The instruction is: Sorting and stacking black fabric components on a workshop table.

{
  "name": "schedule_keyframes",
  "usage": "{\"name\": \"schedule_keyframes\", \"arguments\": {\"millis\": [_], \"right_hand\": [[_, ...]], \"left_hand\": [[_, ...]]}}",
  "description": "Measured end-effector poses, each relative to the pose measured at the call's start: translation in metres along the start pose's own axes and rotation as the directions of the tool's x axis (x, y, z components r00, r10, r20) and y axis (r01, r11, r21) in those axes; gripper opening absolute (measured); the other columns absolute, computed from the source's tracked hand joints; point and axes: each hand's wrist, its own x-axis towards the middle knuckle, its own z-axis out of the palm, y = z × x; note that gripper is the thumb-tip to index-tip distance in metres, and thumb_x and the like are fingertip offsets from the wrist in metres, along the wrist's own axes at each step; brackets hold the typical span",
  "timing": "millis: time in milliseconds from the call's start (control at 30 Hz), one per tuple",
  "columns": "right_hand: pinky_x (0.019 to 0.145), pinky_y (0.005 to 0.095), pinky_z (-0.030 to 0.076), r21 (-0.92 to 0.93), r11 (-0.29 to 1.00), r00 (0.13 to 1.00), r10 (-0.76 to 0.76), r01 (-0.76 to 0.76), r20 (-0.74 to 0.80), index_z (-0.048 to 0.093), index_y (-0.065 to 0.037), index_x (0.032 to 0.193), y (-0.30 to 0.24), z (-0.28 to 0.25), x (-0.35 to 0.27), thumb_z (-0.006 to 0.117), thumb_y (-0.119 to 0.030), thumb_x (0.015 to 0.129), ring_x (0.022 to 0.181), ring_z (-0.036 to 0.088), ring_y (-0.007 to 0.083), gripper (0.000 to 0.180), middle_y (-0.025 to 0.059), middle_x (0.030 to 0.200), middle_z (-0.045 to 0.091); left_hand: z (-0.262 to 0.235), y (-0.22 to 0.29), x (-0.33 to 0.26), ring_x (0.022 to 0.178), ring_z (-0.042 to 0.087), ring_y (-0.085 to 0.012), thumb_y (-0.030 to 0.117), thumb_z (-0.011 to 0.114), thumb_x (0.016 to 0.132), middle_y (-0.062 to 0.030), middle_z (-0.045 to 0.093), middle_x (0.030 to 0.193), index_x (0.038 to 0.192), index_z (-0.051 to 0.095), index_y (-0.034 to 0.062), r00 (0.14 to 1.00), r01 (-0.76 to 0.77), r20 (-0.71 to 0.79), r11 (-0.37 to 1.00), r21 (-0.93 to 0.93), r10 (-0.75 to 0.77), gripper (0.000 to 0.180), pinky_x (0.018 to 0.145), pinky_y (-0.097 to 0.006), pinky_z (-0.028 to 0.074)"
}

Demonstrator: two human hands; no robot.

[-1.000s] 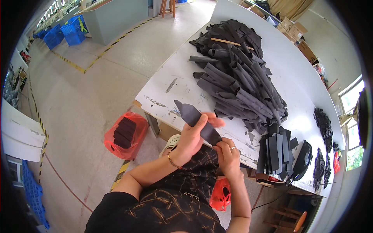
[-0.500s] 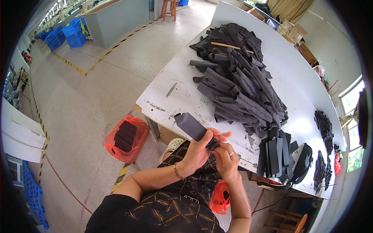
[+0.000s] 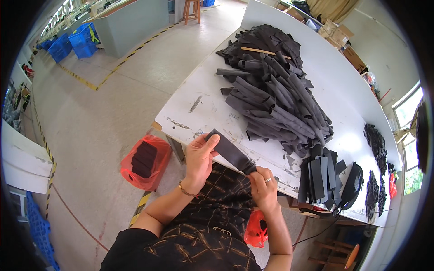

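Observation:
A dark grey fabric sleeve (image 3: 231,152) stretches between my two hands over the table's front edge. My left hand (image 3: 201,156) pinches its upper left end, the thumb lying on top. At the lower right end, which looks gathered and wrinkled, my right hand (image 3: 263,186) grips the cloth with fingers closed; a ring is on one finger. On the white table (image 3: 181,108) beyond lies a heap of similar dark fabric tubes (image 3: 275,99). Flat dark strips (image 3: 321,176) are stacked to the right of my right hand.
A wooden stick (image 3: 264,53) rests on the far dark pile. Beside the strips sits a black pouch-like object (image 3: 351,186). On the floor stand a red plastic bag (image 3: 147,162) with dark pieces, left, and another red bag (image 3: 256,229) below the table. Blue crates (image 3: 83,40) are far left.
My left hand has slid left along the sleeve to its far end, away from my right hand. The sleeve now lies flatter and is pulled out between both hands.

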Motion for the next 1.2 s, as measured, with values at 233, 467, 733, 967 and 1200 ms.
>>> {"name": "schedule_keyframes", "arguments": {"millis": [233,467,733,967,1200], "right_hand": [[0.065,0.0399,0.049,0.014,1.000,1.000,0.003,-0.003,0.012,0.059,-0.001,0.092,0.000,-0.004,-0.002,0.072,0.009,0.069,0.077,0.059,0.0324,0.028,0.0130,0.095,0.059],[0.064,0.0389,0.050,-0.032,0.998,0.998,-0.059,0.060,0.016,0.059,0.000,0.092,0.004,-0.008,-0.002,0.069,0.009,0.066,0.076,0.059,0.0309,0.029,0.0140,0.097,0.058],[0.065,0.0392,0.049,-0.044,0.997,0.997,-0.067,0.068,0.029,0.060,0.001,0.093,0.010,-0.009,-0.001,0.068,0.008,0.066,0.076,0.059,0.0305,0.030,0.0140,0.098,0.059],[0.066,0.0389,0.050,-0.034,0.997,0.997,-0.073,0.075,0.040,0.060,0.001,0.094,0.007,-0.011,0.001,0.069,0.007,0.069,0.076,0.060,0.0305,0.027,0.0138,0.099,0.059],[0.066,0.0393,0.050,-0.028,0.999,0.997,-0.045,0.047,0.061,0.061,0.001,0.094,0.013,-0.012,-0.006,0.070,0.007,0.070,0.077,0.060,0.0310,0.027,0.0145,0.099,0.059]], "left_hand": [[0.006,0.016,-0.004,0.089,0.070,-0.0291,0.008,0.060,0.095,-0.0176,0.069,0.094,0.101,0.065,-0.0045,0.991,-0.021,0.133,1.000,0.013,0.019,0.015,0.080,-0.036,0.058],[-0.001,0.011,-0.002,0.091,0.069,-0.0314,0.009,0.058,0.096,-0.0187,0.069,0.096,0.103,0.063,-0.0054,0.987,0.007,0.161,1.000,-0.007,-0.006,0.017,0.083,-0.038,0.057],[0.005,0.014,-0.001,0.091,0.069,-0.0288,0.006,0.058,0.095,-0.0189,0.069,0.098,0.103,0.064,-0.0044,0.976,0.001,0.216,0.996,0.085,-0.020,0.015,0.085,-0.039,0.056],[0.003,0.012,0.002,0.088,0.069,-0.0273,0.005,0.060,0.094,-0.0180,0.069,0.094,0.102,0.064,-0.0042,0.990,0.014,0.140,0.997,0.077,-0.025,0.013,0.083,-0.037,0.056],[0.003,0.005,0.003,0.089,0.069,-0.0243,0.008,0.062,0.094,-0.0167,0.069,0.096,0.102,0.064,-0.0042,0.988,0.054,0.144,0.998,0.026,-0.057,0.015,0.081,-0.033,0.056]]}}
